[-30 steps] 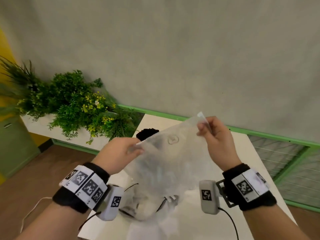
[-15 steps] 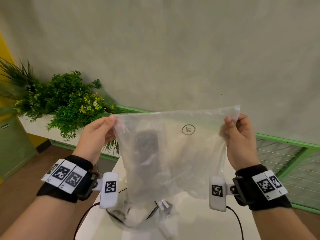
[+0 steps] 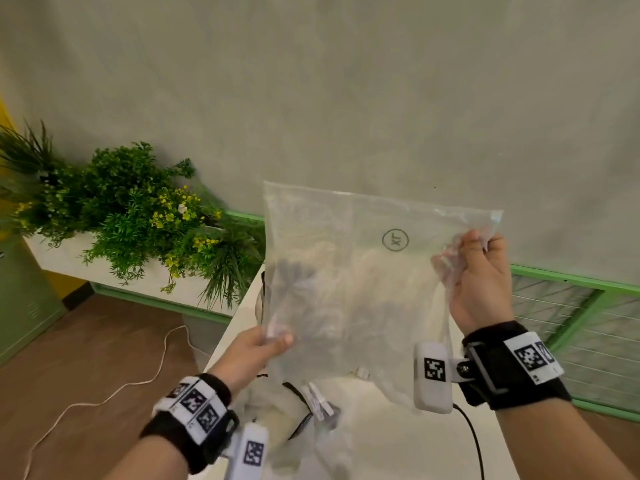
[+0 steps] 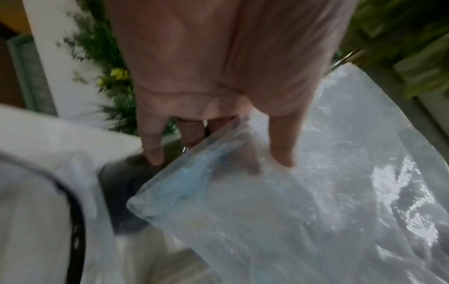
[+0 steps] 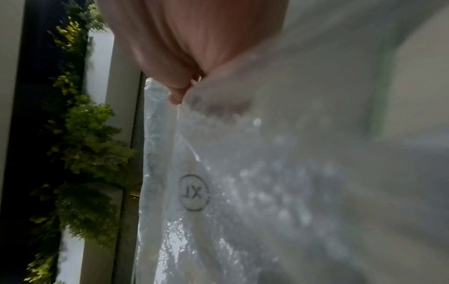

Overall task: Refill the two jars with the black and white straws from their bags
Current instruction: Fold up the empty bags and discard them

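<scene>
A clear plastic bag [image 3: 360, 282] with a round "XT" stamp hangs in the air above the white table [image 3: 391, 441]. It looks empty. My left hand [image 3: 273, 341] pinches the bag's lower left edge [image 4: 194, 153], thumb on the near side. My right hand [image 3: 471, 258] grips the bunched upper right corner [image 5: 218, 107]. A dark shape shows faintly through the plastic on the left; I cannot tell what it is. Another crumpled clear bag [image 3: 298, 427] with white contents and black cords lies on the table below. No jar is plainly in view.
A white planter [image 3: 69, 258] full of green plants with yellow flowers stands left of the table. A green railing with wire mesh [image 3: 588, 306] runs at the right. A white cable [image 3: 104, 400] trails over the brown floor.
My left hand let go of the bag's top left corner and dropped to pinch its lower left edge. The right hand bunched its corner. The bag has turned and now hangs taller.
</scene>
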Tool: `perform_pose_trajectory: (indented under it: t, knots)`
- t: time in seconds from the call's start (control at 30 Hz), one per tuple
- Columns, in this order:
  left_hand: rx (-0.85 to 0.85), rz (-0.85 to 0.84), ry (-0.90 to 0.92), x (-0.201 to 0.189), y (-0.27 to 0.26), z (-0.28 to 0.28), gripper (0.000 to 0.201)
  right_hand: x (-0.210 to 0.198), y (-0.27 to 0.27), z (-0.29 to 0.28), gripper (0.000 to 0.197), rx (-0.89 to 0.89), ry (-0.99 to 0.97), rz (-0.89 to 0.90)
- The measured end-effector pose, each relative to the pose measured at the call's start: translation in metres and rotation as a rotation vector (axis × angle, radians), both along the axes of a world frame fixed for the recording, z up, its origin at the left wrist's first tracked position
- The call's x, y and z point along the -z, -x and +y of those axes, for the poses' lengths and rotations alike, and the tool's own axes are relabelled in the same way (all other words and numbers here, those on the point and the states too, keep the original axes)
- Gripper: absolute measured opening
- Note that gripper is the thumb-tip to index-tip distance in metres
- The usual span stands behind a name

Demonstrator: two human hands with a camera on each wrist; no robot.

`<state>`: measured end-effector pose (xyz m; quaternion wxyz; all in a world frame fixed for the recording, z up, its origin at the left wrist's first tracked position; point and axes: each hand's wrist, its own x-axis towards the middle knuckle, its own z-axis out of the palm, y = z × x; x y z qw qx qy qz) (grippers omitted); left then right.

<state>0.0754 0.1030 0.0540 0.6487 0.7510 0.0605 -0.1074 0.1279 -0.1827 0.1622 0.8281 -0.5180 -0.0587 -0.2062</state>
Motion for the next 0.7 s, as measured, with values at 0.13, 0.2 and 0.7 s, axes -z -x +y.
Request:
perform_pose_trajectory:
  t: [0.13,0.2,0.7]
  knots:
    - [-0.187,-0.018,0.22,-0.004,-0.005,-0.014,0.025,0.024,-0.001,-0.012,0.034,-0.013,0.21,0.146]
    - [-0.216,-0.036,0.351,-0.01,-0.009,-0.014,0.018,0.053,0.006,-0.014,0.069,-0.116,0.377,0.28]
    - [-0.307,-0.189,-0.361,0.041,-0.023,0.017,0.032,0.161,0.03,-0.009,0.016,0.068,0.935,0.396]
